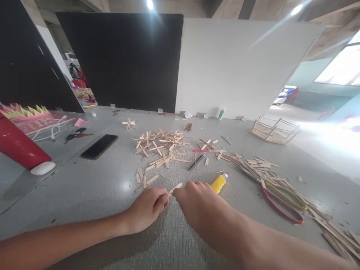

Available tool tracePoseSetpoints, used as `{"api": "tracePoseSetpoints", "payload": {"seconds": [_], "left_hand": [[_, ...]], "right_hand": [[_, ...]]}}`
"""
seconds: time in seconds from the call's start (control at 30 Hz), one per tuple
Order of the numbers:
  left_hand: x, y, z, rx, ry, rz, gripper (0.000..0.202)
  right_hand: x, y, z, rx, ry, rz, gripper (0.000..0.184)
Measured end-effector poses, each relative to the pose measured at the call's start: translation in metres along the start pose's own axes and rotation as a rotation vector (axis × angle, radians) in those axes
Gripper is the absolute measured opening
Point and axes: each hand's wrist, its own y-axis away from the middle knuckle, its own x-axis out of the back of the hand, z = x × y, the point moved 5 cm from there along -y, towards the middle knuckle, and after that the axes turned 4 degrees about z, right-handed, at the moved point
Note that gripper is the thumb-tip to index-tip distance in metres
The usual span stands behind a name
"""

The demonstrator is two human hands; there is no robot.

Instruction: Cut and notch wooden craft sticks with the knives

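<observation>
Between my two hands a small piece of wooden craft stick [176, 188] slants up to the right over the grey table. My left hand [150, 206] is closed, pinching its lower end. My right hand [198, 202] is closed at its other side, knuckles up; its fingertips are mostly hidden, so what they grip cannot be told for sure. Just ahead lie several cut stick pieces [144, 180] and a heap of crossed-stick stars [161, 144]. A yellow utility knife [219, 183] rests beside my right hand, partly covered by it. Behind it is a dark pen [196, 162].
On the right are red-and-yellow-handled scissors [282, 210] and a long pile of wooden sticks [264, 168]. A stick frame [275, 130] stands farther back. On the left lie a phone [99, 146] and a red bottle [21, 144]. Black [126, 62] and white panels [236, 67] close off the back.
</observation>
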Motion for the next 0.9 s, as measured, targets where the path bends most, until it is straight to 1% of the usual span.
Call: {"api": "tracePoseSetpoints", "payload": {"seconds": [0.07, 0.1, 0.13, 0.2, 0.23, 0.3, 0.33, 0.4, 0.47, 0.5, 0.53, 0.57, 0.6, 0.63, 0.7, 0.8, 0.87, 0.9], "left_hand": [[-0.001, 0.000, -0.002, 0.019, 0.008, 0.000, 0.034], [-0.001, -0.001, -0.003, 0.031, 0.012, 0.005, 0.034], [-0.001, -0.001, -0.004, 0.043, 0.014, 0.014, 0.034], [-0.001, -0.002, -0.005, 0.058, 0.013, 0.035, 0.034], [0.000, -0.003, -0.005, 0.060, 0.013, 0.040, 0.035], [0.001, -0.005, -0.005, 0.058, 0.015, 0.037, 0.036], [0.001, -0.006, -0.004, 0.059, 0.018, 0.031, 0.037], [0.002, -0.008, -0.004, 0.072, 0.028, 0.022, 0.036], [0.002, -0.008, -0.005, 0.095, 0.041, 0.017, 0.034], [0.002, -0.008, -0.005, 0.103, 0.046, 0.014, 0.033], [0.002, -0.008, -0.005, 0.107, 0.051, 0.012, 0.032], [0.002, -0.008, -0.006, 0.107, 0.053, 0.010, 0.032], [0.002, -0.007, -0.006, 0.104, 0.054, 0.009, 0.031], [0.002, -0.007, -0.006, 0.100, 0.054, 0.008, 0.031], [0.001, -0.006, -0.007, 0.096, 0.053, 0.008, 0.029], [0.000, -0.006, -0.008, 0.093, 0.052, 0.014, 0.029], [0.000, -0.007, -0.008, 0.088, 0.050, 0.025, 0.030], [0.000, -0.007, -0.008, 0.087, 0.050, 0.031, 0.030]], "right_hand": [[0.001, -0.002, 0.001, -0.003, 0.026, -0.015, 0.025], [-0.005, 0.000, 0.000, -0.025, 0.010, -0.016, 0.027], [-0.014, 0.003, -0.001, -0.052, -0.014, -0.009, 0.030], [-0.040, 0.015, -0.006, -0.136, -0.074, 0.033, 0.043], [-0.053, 0.022, -0.012, -0.118, -0.048, 0.094, 0.053], [-0.075, 0.034, -0.023, -0.052, -0.002, 0.204, 0.064], [-0.083, 0.038, -0.025, -0.042, -0.011, 0.225, 0.067], [-0.088, 0.038, -0.023, -0.059, -0.043, 0.194, 0.072], [-0.078, 0.029, -0.013, -0.108, -0.110, 0.098, 0.066], [-0.068, 0.022, -0.005, -0.148, -0.161, 0.042, 0.058], [-0.057, 0.013, 0.003, -0.181, -0.234, -0.008, 0.044], [-0.045, 0.004, 0.011, -0.215, -0.304, -0.032, 0.033], [-0.032, -0.006, 0.020, -0.230, -0.361, -0.033, 0.029], [-0.022, -0.017, 0.027, -0.216, -0.428, -0.062, 0.026], [-0.007, -0.038, 0.041, -0.197, -0.462, -0.094, 0.023], [0.000, -0.060, 0.053, -0.132, -0.508, -0.190, 0.017], [0.000, -0.063, 0.053, -0.107, -0.516, -0.217, 0.018], [-0.001, -0.061, 0.052, -0.111, -0.508, -0.206, 0.018]]}}
